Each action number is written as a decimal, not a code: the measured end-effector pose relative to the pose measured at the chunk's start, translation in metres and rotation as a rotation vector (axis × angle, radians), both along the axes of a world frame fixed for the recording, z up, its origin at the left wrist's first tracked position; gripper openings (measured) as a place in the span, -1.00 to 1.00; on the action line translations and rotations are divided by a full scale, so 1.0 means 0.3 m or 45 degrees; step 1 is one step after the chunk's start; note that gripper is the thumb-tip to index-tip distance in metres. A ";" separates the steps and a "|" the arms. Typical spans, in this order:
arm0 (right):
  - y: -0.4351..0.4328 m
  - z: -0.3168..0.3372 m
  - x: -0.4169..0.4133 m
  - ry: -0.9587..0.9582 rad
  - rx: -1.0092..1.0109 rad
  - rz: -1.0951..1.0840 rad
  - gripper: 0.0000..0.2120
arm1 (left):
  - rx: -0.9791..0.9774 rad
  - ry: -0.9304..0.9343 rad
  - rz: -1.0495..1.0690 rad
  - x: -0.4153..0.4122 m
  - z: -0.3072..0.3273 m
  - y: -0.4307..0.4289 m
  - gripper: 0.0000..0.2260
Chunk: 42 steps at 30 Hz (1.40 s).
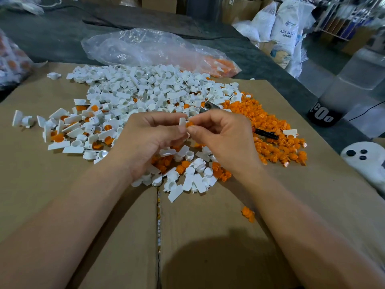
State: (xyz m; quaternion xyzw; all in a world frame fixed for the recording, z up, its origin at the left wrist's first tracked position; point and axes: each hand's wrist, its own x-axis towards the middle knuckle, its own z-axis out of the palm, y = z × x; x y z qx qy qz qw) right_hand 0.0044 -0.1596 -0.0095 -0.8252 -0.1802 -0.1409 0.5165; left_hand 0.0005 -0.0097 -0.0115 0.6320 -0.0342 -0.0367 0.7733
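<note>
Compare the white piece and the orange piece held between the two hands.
The white piece shows a flat, rectangular tab; the orange piece looks small and rounded. The white piece is pinched by the left hand, the orange piece by the right hand. More of the white piece shows; the orange piece is mostly hidden by fingertips. Both are small plastic parts, held against each other above the cardboard.

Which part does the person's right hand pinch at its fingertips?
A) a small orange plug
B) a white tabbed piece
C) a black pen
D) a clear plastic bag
A: the right hand pinches a small orange plug, right beside the white piece that the left hand holds.
</note>
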 end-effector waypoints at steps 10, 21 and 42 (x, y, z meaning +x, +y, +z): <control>0.002 -0.001 0.003 -0.157 -0.031 0.091 -0.72 | 0.081 -0.086 0.043 -0.001 0.004 0.008 -0.85; 0.000 -0.017 0.013 -0.157 0.019 0.159 -0.74 | 0.166 -0.059 0.038 0.001 -0.005 0.005 -0.84; -0.011 -0.024 0.018 -0.139 0.032 0.272 -0.66 | 0.104 0.142 -0.032 -0.001 0.024 0.020 -0.93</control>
